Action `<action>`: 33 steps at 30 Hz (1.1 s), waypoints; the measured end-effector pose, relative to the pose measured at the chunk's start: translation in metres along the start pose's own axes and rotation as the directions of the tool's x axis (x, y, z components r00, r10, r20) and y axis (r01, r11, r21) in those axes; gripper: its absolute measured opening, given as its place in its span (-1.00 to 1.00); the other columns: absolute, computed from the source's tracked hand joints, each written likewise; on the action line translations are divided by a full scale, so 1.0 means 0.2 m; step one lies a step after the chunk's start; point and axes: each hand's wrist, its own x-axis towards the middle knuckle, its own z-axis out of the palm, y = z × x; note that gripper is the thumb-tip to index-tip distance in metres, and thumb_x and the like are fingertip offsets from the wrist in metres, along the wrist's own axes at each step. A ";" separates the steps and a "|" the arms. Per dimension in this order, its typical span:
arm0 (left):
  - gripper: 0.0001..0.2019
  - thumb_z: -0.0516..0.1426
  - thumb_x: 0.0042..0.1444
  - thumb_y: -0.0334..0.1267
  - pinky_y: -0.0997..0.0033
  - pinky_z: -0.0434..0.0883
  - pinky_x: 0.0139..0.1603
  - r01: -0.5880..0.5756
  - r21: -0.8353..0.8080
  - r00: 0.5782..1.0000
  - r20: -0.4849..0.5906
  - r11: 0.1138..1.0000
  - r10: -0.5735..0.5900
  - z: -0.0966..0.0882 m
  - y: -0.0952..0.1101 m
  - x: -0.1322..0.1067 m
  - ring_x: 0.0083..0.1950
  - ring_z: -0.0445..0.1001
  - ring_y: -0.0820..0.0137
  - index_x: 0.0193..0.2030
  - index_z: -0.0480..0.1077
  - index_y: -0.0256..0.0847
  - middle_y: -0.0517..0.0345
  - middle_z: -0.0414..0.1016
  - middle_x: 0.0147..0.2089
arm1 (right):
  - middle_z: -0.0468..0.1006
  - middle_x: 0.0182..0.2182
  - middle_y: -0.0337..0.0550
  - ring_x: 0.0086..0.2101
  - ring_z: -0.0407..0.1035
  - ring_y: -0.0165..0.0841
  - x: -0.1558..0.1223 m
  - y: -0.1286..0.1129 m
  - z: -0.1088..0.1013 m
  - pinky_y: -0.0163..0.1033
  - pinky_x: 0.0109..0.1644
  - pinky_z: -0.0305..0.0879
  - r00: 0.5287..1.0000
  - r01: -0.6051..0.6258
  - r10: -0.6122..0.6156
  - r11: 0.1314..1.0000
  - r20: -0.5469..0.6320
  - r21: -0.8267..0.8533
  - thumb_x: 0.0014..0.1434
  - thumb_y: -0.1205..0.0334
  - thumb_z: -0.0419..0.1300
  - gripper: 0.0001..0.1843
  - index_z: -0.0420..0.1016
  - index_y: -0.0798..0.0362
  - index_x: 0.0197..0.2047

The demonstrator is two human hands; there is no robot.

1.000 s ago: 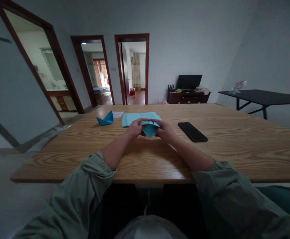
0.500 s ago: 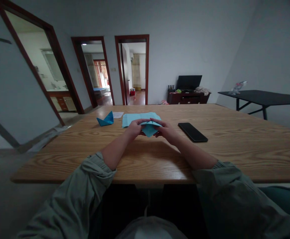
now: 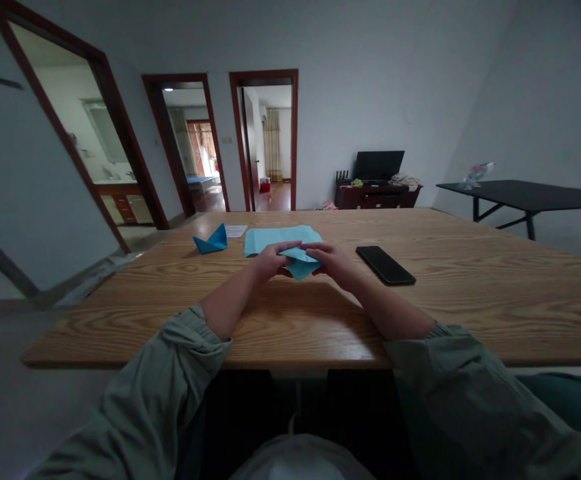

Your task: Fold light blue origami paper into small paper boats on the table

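Both my hands hold a partly folded piece of light blue paper point(image 3: 300, 261) low over the wooden table point(image 3: 460, 293). My left hand point(image 3: 270, 260) pinches its left side with closed fingers. My right hand point(image 3: 334, 261) grips its right side, fingers curled over the top edge. Just behind them lies a stack of flat light blue sheets point(image 3: 275, 237). A finished darker blue paper boat point(image 3: 211, 240) stands on the table to the left, with a small white slip point(image 3: 235, 230) beside it.
A black phone point(image 3: 385, 265) lies face up on the table right of my right hand. Beyond the table are three open doorways, a low cabinet with a dark screen point(image 3: 378, 165), and a black side table point(image 3: 530, 195) at the right.
The folded paper has come down a little toward the table and flattened, and my fingers have shifted on its top edge. Nothing else has moved.
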 end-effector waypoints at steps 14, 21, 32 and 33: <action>-0.34 0.30 -0.12 -0.09 0.24 0.49 -0.30 0.140 0.001 0.990 0.037 0.990 -0.140 0.01 -0.01 0.00 -0.20 0.49 0.24 0.15 0.26 -0.20 -0.08 0.45 -0.08 | 0.50 -0.36 -0.23 -0.46 0.32 -0.47 -0.01 -0.01 0.01 -0.36 -0.41 0.27 0.999 0.034 -0.033 0.999 0.041 -0.034 -0.01 0.21 0.28 -0.36 0.25 0.02 0.15; -0.43 0.36 -0.24 -0.05 0.32 0.47 -0.31 0.100 0.089 0.993 0.051 0.991 -0.105 0.00 -0.02 0.01 -0.27 0.51 0.29 -0.09 0.43 -0.32 -0.02 0.52 -0.22 | 0.52 -0.39 -0.23 -0.44 0.35 -0.45 0.00 -0.01 0.02 -0.33 -0.37 0.31 0.999 0.028 -0.027 0.999 0.038 -0.023 -0.01 0.25 0.29 -0.31 0.18 0.06 0.18; -0.49 0.35 -0.23 -0.03 0.34 0.49 -0.39 0.002 0.183 0.999 -0.053 0.983 0.008 -0.01 -0.03 0.02 -0.33 0.49 0.32 -0.21 0.41 -0.35 0.06 0.48 -0.32 | 0.47 -0.48 -0.20 -0.47 0.31 -0.43 0.01 0.01 0.00 -0.34 -0.42 0.26 0.997 0.055 -0.038 0.960 0.069 -0.273 -0.02 0.02 0.28 -0.66 0.46 0.14 -0.32; -0.50 0.35 -0.23 -0.03 0.34 0.49 -0.39 -0.002 0.184 0.998 -0.054 0.983 0.012 -0.01 -0.02 0.02 -0.33 0.49 0.32 -0.21 0.41 -0.35 0.06 0.48 -0.32 | 0.46 -0.49 -0.20 -0.48 0.30 -0.44 0.01 0.01 0.00 -0.34 -0.42 0.24 0.996 0.057 -0.037 0.956 0.076 -0.287 -0.02 0.00 0.27 -0.65 0.46 0.14 -0.34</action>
